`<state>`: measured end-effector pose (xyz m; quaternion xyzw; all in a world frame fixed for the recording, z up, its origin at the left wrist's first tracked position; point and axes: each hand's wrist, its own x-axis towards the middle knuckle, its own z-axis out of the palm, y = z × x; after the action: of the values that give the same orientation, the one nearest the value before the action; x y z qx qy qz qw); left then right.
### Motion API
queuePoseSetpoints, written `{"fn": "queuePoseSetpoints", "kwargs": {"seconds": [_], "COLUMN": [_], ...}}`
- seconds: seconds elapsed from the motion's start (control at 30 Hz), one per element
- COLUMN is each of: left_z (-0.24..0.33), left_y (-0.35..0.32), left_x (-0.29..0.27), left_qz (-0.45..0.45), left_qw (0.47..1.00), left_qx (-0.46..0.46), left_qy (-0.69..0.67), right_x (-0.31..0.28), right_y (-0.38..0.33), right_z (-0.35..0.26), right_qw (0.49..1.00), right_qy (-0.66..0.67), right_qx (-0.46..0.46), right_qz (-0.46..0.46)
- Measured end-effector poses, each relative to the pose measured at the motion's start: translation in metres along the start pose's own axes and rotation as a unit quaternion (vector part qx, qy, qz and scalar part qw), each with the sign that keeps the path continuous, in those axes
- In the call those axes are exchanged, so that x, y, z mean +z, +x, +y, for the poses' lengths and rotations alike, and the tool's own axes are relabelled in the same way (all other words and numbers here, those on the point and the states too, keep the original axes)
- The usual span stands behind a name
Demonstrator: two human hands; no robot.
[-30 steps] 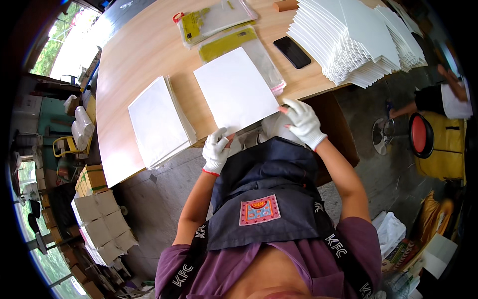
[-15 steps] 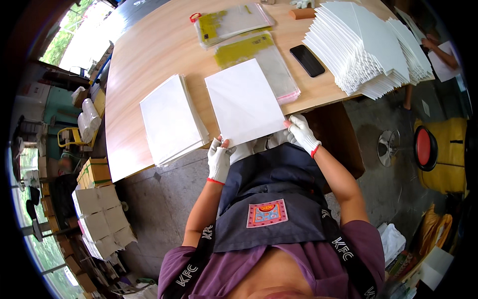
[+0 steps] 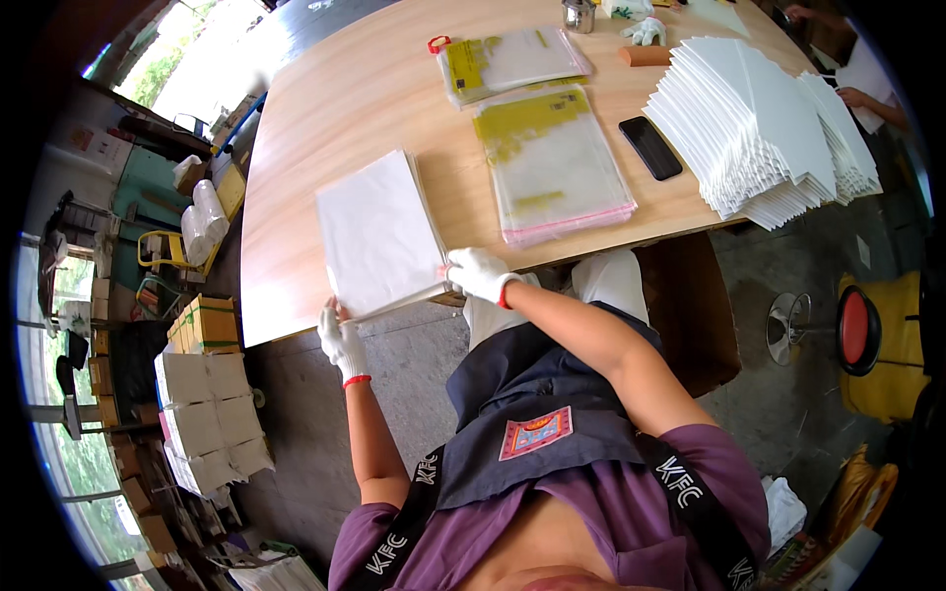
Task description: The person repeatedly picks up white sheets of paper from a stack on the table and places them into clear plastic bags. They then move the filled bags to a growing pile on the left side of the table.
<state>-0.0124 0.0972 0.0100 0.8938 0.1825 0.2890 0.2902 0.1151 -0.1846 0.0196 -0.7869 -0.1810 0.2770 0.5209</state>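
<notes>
A stack of flat white sheets [image 3: 379,231] lies on the left part of the table, its near corner at the front edge. My left hand [image 3: 340,342], in a white fingertip-less glove with a red cuff, pinches the top sheet at its near left corner. On the sheet's right edge my right hand [image 3: 480,275], gloved the same way, grips near the lower corner with its bare fingertips. To the right lies a pile of clear plastic bags [image 3: 557,167] with yellow-green print and a pink-edged strip. A second pile of bags [image 3: 512,61] sits behind it.
A black phone [image 3: 650,149] lies beside a large fanned stack of white folded boards [image 3: 749,128]. Farther back are a brown block [image 3: 645,56], a spare glove [image 3: 645,32] and a metal cup [image 3: 578,15]. An open carton [image 3: 690,305] stands below the table edge. Another person's hand [image 3: 855,97] shows far right.
Both hands have moved left with the white sheet, from in front of the bags onto the left stack. The front bag pile is now uncovered. The view has shifted slightly.
</notes>
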Motion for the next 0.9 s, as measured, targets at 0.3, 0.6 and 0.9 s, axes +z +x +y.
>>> {"fn": "queuePoseSetpoints", "kwargs": {"seconds": [0.3,0.6,0.9], "left_z": [-0.097,0.069,0.127], "left_y": [-0.039,-0.042,-0.043], "left_x": [0.024,0.019,0.079], "left_qz": [0.123,0.134,0.017], "left_qw": [0.944,0.972,0.932], "left_qx": [-0.134,0.162,0.289], "left_qy": [-0.277,-0.104,-0.218], "right_x": [-0.12,-0.406,-0.462], "right_y": [-0.089,-0.294,-0.293], "right_z": [0.03,0.097,0.101], "right_qw": [0.954,0.62,0.617], "right_qy": [0.24,0.354,0.331], "right_qx": [-0.075,-0.082,-0.127], "right_qz": [0.164,0.696,0.703]}}
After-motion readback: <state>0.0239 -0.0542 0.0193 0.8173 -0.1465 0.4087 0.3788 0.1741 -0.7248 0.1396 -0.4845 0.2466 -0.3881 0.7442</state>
